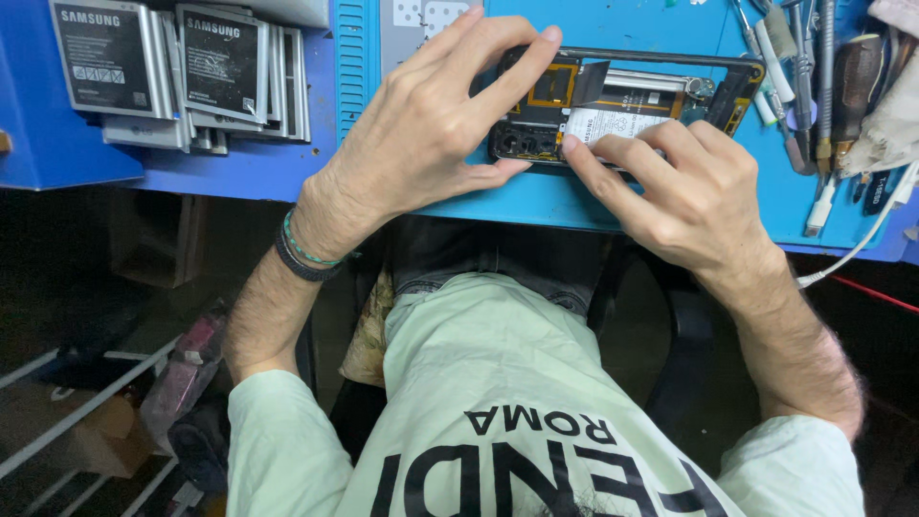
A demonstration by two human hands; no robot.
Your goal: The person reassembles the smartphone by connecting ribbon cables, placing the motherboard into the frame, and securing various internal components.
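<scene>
Two bare hands bear on one opened phone point(622, 101), back cover off, battery point(613, 123) and boards showing. Left hand point(431, 124) arches over the phone's camera end, index and middle fingers curled across its far edge, thumb tucked against its near edge: closed on the frame, holding it. Right hand point(684, 191) comes in from the phone's near side; its fingertips point(572, 144) are pressed flat on the white battery label, not gripping. Phone's long axis runs left to right, across both forearms. It lies on a blue work mat point(536, 206). Right of the phone: a cluster of hand tools point(814, 77) and a white cable point(862, 239). Well left of it: a stack of spare batteries point(182, 72). Below the mat's near edge, dim floor and clutter.
</scene>
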